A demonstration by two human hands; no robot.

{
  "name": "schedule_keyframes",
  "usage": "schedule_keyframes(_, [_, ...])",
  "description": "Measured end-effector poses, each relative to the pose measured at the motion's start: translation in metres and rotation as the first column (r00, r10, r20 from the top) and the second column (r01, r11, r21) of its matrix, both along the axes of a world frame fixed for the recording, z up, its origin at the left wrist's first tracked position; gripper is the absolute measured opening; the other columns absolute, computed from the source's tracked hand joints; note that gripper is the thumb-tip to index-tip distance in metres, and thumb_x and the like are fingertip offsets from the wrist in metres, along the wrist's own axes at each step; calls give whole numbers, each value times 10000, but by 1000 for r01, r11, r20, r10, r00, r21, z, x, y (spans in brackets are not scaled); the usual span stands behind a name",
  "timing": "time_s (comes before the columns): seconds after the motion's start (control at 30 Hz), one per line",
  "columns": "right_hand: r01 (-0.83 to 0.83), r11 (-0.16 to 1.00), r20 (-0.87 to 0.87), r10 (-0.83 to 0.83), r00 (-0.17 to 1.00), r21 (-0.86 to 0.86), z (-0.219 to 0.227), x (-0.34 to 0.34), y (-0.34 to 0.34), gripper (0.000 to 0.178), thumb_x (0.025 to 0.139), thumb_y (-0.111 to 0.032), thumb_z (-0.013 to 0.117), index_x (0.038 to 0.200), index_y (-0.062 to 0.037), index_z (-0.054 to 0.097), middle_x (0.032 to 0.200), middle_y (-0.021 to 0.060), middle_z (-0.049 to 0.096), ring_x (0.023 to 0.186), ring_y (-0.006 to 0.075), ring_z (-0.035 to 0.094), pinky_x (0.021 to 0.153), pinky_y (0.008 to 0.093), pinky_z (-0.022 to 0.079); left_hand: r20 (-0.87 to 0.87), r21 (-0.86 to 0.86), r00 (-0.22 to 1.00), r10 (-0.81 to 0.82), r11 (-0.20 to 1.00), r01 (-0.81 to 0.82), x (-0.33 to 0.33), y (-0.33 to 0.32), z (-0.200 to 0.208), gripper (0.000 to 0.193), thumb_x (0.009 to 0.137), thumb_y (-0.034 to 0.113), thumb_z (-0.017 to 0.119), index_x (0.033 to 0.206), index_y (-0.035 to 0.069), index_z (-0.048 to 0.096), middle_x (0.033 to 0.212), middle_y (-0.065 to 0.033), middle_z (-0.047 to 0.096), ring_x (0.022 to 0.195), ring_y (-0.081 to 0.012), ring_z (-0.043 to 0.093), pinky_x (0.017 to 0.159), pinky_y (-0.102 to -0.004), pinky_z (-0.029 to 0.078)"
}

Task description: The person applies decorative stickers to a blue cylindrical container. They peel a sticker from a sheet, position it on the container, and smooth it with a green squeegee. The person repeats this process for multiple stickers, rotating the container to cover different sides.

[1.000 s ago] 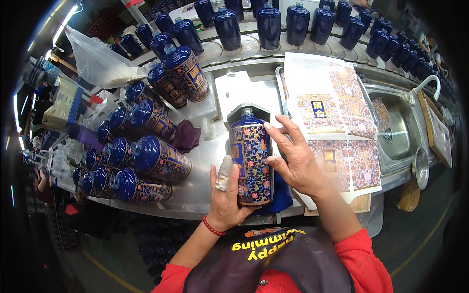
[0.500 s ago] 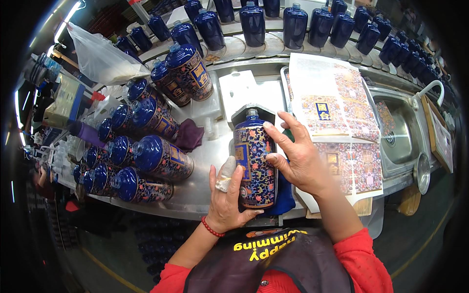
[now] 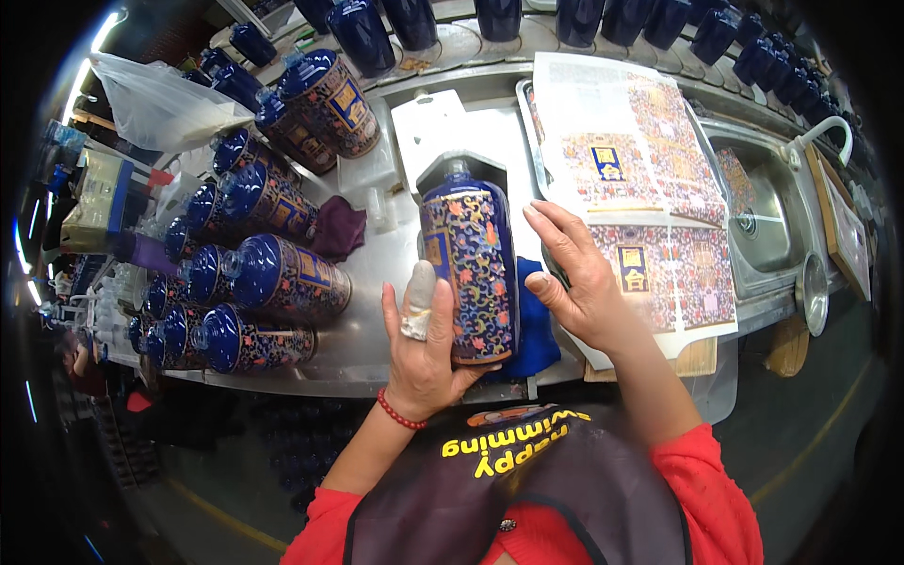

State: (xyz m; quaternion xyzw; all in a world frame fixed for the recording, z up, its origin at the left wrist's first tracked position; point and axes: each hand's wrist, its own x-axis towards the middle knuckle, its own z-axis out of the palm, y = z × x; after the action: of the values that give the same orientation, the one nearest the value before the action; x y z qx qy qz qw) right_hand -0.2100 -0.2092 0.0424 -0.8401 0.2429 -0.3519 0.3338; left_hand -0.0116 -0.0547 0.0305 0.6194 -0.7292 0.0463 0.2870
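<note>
A dark blue bottle [image 3: 476, 273] with a colourful floral pattern lies in front of me, its neck pointing away, at a white angled rest [image 3: 428, 137]. My left hand [image 3: 419, 363] supports its lower left corner, thumb by the base and index finger along the side. A pale covering wraps one finger of that hand; a red bead bracelet circles the wrist. To the right of the bottle, my right hand [image 3: 589, 292] is held apart from it with fingers spread and nothing in them. Beneath that hand's side lie printed floral sheets [image 3: 650, 198] and a blue cloth [image 3: 535, 330].
Several patterned bottles [image 3: 292, 273] stand grouped at the left, beside a purple cloth [image 3: 339, 229]. Plain blue bottles [image 3: 499, 19] line a slatted conveyor [image 3: 452, 52] at the back. At the right are a metal sink [image 3: 767, 202], a curved tap [image 3: 829, 127] and a framed board [image 3: 841, 226].
My right hand has moved off the bottle's right side, leaving a gap. The left hand stays at the lower left corner. The whole view has shifted somewhat.
</note>
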Motion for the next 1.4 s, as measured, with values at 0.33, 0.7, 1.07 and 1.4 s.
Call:
schedule_keyframes(0.33, [-179, 984, -51, 177, 983, -22, -17, -19, 33, 757, 887, -410, 754, 1498, -51, 489, 1490, 257, 450, 1288, 428, 520, 1079, 480, 448, -75, -54, 996, -52, 997, 48, 2, 5, -12, 889, 896, 467, 731, 1569, 30, 348, 1464, -235, 546, 1407, -472, 443, 1200, -658, 90])
schedule_keyframes(0.7, [-164, 981, -101, 154, 983, -99, -20, -19, 36, 777, 892, -424, 740, 1515, -49, 465, 1505, 271, 422, 1325, 450, 481, 1095, 497, 431, 71, -16, 996, -57, 998, 58, -3, 9, 5, 548, 885, 331, 752, 1411, 232, 635, 1511, -265, 494, 1416, -474, 416, 1216, -617, 73])
schedule_keyframes(1.07, [-35, 973, -118, 8, 993, -230, 8, -4, 47, 815, 679, -267, 882, 1430, -160, 587, 1499, 239, 437, 1262, 390, 543, 966, 465, 505, -370, 23, 926, -77, 995, 92, 20, -26, 19, 733, 1023, 445, 576, 1515, -75, 416, 1493, -295, 496, 1427, -434, 441, 1225, -585, 130])
schedule_keyframes(1.4, [-63, 981, -151, 35, 988, -186, 14, 8, 27, 665, 886, -366, 764, 1460, -103, 556, 1540, 269, 389, 1265, 421, 520, 1067, 490, 445, -341, 13, 938, -61, 997, 70, 18, -27, 20, 756, 1010, 449, 593, 1515, -82, 405, 1452, -293, 536, 1383, -436, 492, 1224, -598, 127])
